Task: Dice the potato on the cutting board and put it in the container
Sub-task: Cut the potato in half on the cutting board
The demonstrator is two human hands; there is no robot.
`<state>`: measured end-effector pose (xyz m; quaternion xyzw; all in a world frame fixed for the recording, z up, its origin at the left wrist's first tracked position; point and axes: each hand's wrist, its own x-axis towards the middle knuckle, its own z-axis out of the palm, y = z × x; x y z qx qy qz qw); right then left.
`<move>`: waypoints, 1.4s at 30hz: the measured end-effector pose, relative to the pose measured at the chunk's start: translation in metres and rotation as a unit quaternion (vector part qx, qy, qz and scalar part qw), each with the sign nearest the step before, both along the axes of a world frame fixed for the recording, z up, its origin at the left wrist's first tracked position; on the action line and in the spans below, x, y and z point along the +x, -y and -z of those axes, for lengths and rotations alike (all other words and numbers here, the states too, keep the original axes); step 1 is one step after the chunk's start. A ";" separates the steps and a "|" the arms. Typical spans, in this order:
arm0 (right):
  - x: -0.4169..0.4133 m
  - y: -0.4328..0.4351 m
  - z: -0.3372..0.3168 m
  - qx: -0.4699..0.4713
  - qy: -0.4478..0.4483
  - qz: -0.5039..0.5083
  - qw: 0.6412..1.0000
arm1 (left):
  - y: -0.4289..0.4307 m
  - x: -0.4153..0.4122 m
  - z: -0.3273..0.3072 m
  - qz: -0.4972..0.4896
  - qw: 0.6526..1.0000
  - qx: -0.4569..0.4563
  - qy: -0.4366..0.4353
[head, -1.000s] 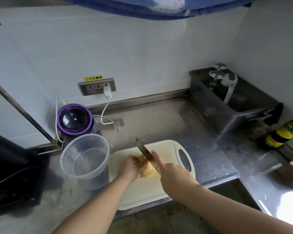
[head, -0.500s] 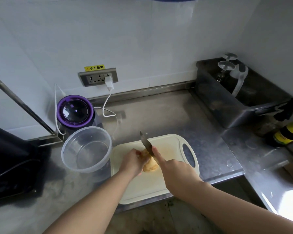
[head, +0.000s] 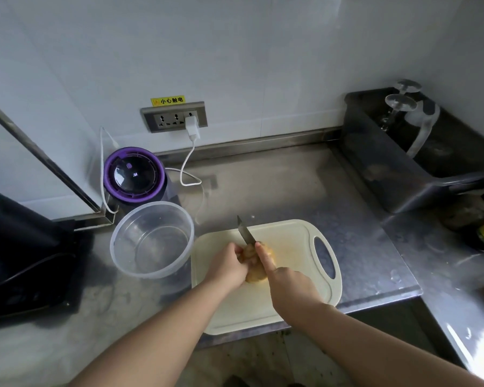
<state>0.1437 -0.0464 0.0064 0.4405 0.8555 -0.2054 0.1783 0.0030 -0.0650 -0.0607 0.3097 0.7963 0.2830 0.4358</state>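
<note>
L hand [head: 229, 268]: grip closed, fingers curled over the potato [head: 271, 256], pinning it to the cutting board [head: 291, 238]. R hand [head: 288, 283]: grip wrapped round the knife [head: 245, 233]. We can't see the handle, it's hidden in the palm. Index finger lies straight along the blade's spine. Blade tip points to 11 o'clock and the edge is down on the potato, btwn the two hands. We can't tell how deep the cut is.

Potato sits approx. mid-board, peeled, pale yellow, partly covered by both hands. The board is cream plastic w/ its handle slot at 3 o'clock, and lies on the steel surface [head: 291, 185] w/ its near corner over the surface's front edge.

Container [head: 151, 241]: clear round tub at 9 o'clock of the board, just beside its edge. We can't tell if they touch. We see no potato in it.

Other stuff:
- Purple-lidded appliance [head: 133, 174] at 12 o'clock of the container, white cable running to it.
- Wall socket strip [head: 173, 117] at 11 o'clock of the board, w/ a white charger [head: 192, 127] plugged in and a yellow label [head: 168, 100] above.
- Dark metal bin [head: 375, 169] at 2 o'clock, holding clear suction cups [head: 400, 103].
- Black appliance [head: 17, 247] at 9 o'clock, frame edge.
</note>
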 end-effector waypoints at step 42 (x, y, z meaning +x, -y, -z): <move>0.040 -0.007 0.040 0.020 -0.037 0.056 0.998 | 0.012 -0.020 -0.020 0.263 0.955 0.023 -0.138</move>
